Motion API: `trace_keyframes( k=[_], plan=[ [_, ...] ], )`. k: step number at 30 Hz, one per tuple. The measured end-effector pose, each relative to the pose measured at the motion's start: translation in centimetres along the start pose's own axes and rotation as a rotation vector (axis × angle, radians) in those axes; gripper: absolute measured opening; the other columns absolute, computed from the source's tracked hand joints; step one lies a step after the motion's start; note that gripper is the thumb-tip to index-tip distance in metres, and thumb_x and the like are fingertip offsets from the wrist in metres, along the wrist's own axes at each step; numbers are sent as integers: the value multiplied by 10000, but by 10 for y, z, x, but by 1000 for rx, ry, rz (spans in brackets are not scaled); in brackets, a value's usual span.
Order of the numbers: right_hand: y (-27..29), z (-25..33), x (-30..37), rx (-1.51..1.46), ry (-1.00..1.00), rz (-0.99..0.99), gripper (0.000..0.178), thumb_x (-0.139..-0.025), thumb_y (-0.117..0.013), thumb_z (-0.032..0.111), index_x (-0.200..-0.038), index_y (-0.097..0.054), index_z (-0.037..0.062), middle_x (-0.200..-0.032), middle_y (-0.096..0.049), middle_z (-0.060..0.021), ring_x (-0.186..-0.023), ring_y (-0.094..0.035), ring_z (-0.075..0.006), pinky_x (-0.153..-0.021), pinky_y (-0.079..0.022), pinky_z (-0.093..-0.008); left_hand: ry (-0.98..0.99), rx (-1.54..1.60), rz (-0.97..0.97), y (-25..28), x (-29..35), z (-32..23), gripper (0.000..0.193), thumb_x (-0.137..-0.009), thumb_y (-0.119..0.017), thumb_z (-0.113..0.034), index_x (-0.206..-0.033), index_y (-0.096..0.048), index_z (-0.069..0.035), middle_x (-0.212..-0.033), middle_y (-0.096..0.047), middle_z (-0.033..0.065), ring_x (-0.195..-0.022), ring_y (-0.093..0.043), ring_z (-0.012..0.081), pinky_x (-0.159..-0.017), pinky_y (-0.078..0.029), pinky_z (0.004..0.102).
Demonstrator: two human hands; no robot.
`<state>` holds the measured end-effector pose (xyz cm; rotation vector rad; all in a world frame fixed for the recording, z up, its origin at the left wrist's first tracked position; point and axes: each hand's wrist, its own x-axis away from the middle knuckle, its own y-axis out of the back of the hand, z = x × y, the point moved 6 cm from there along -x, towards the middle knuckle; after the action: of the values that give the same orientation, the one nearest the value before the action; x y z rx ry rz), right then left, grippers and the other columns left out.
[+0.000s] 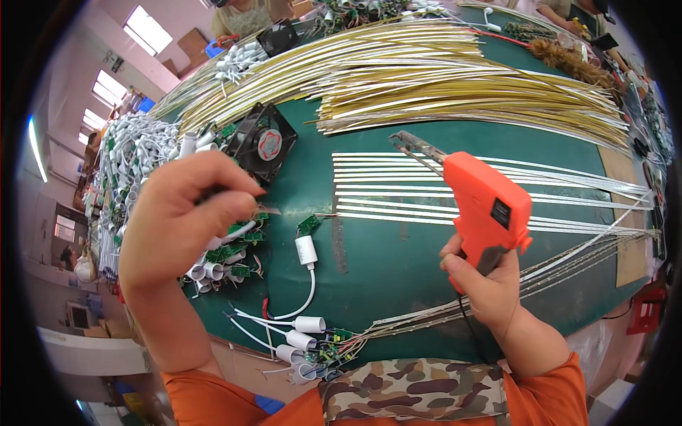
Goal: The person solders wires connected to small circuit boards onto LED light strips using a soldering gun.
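Observation:
My right hand (486, 280) grips an orange-red soldering gun (490, 202) by its dark handle. Its metal tip points up and left, above the ends of the white LED strips (383, 186) laid side by side on the green table. On the left, my left hand (188, 213) is raised with thumb and forefinger pinched together; what they hold, if anything, I cannot make out. Below and right of it lies a white cylindrical lamp cap (305, 250) with a white cable. A small green circuit board (309, 225) at its upper end touches the end of one strip.
A black fan (264, 142) stands beyond my left hand. Lamp caps and boards (142, 153) pile up at left. Bundles of yellow and white strips (455, 92) cover the far side. Finished-looking caps with strips (312, 348) lie near my apron. Other people (249, 18) work across the table.

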<state>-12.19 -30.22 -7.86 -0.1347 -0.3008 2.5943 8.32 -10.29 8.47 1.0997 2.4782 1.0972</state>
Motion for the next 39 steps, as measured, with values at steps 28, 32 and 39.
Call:
trace_keyframes(
  k=[28,32,39],
  plan=[
    [-31,-28,-18,311,-87,202,412,-864,-634,22,-1267,-557,-15,-1151,-649,-120,-913,-640,-143,-787,-524,-304,208,-86,454,-128,-103,158,191,-853,-710,-190,-843,-702,0,-684,-616,35,-660,-525,114,-615,-446,314],
    [-43,-25,-23,395,-14,233,390,-879,-637,45,-1259,-565,-5,-1115,-654,-91,-897,-611,-111,-775,-512,-289,195,-92,451,-128,-104,158,180,-840,-711,-183,-824,-701,-4,-671,-612,32,-650,-524,114,-610,-442,312],
    [-41,-30,-22,465,-63,262,375,-879,-649,69,-1239,-563,9,-1079,-651,-65,-911,-597,-106,-794,-501,-286,186,-107,439,-128,-104,157,181,-828,-704,-178,-794,-690,-2,-648,-601,34,-626,-519,114,-595,-436,315]
  ],
)
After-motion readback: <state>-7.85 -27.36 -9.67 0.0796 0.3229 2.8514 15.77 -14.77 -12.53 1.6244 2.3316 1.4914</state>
